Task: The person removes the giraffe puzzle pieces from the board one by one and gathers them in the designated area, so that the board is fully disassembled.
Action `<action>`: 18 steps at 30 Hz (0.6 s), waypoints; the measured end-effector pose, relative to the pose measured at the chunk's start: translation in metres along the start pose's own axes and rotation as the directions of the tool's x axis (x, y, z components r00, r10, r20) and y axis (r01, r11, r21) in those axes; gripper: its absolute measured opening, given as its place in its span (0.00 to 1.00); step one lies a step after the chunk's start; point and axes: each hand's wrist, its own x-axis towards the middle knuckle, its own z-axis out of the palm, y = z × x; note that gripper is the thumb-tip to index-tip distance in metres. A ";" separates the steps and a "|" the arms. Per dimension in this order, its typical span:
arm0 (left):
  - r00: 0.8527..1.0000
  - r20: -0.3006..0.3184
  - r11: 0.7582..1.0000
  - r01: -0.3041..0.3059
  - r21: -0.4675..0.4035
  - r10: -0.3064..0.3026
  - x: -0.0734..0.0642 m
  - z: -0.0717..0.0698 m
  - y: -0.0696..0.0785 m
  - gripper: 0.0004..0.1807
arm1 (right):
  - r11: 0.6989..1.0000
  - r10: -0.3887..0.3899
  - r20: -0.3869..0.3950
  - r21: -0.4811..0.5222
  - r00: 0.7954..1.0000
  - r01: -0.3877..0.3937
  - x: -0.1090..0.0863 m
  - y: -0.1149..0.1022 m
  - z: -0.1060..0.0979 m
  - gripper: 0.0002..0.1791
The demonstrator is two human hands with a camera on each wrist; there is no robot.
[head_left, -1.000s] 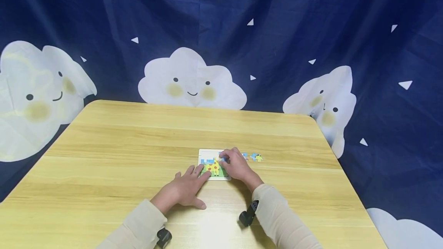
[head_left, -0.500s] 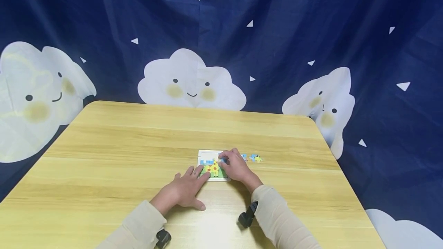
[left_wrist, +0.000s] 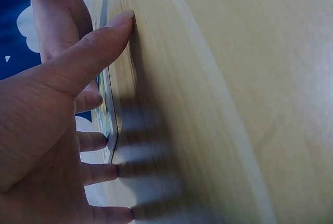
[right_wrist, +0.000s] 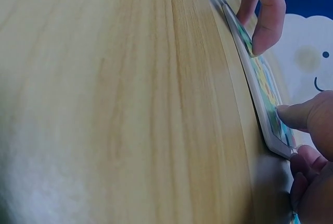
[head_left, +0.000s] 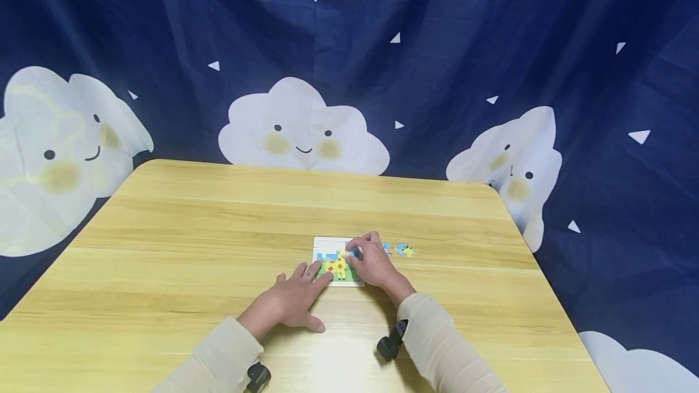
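A small jigsaw puzzle board (head_left: 327, 239) with a white rim lies on the table, showing a yellow giraffe with red spots (head_left: 336, 268) on green ground. Blue pieces fill part of its middle; the upper left is bare white. My left hand (head_left: 295, 299) is spread, its index and middle fingertips on the board's lower left and its thumb on the table. My right hand (head_left: 375, 262) bends over the board's right side, thumb and index finger pinching a small puzzle piece (head_left: 355, 252), mostly covered by the fingers. In the right wrist view the right thumb (right_wrist: 296, 115) touches the puzzle surface.
Several loose blue and yellow puzzle pieces (head_left: 405, 250) lie on the wooden table (head_left: 218, 229) right of the board, partly behind the right hand. A dark blue curtain (head_left: 349, 29) with clouds hangs beyond the table's far edge. Black cameras (head_left: 389, 347) sit at both wrists.
Both hands stay in almost the same place. The right fingers shift only slightly at the board's right side; the board and the loose pieces keep their places.
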 end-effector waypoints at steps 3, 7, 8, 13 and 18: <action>1.000 0.000 1.000 0.001 -0.003 -0.001 0.000 -0.001 0.001 0.54 | 1.000 -0.013 -0.010 0.003 1.000 0.013 0.001 0.001 0.000 0.08; 1.000 -0.002 1.000 -0.001 -0.001 0.001 -0.001 -0.001 0.002 0.53 | 1.000 -0.027 -0.017 0.005 0.999 0.027 0.001 0.002 0.001 0.08; 1.000 -0.002 1.000 -0.002 0.000 0.002 -0.001 -0.001 0.002 0.53 | 1.000 -0.026 -0.018 0.006 1.000 0.026 0.001 0.002 0.001 0.08; 1.000 -0.003 1.000 -0.003 -0.002 0.003 -0.001 0.000 0.001 0.53 | 1.000 0.008 -0.010 0.014 1.000 -0.008 0.002 0.001 0.002 0.10; 1.000 -0.004 1.000 -0.006 -0.006 0.006 0.001 0.001 0.001 0.54 | 0.997 0.069 -0.013 0.017 0.998 -0.069 0.003 0.000 0.003 0.23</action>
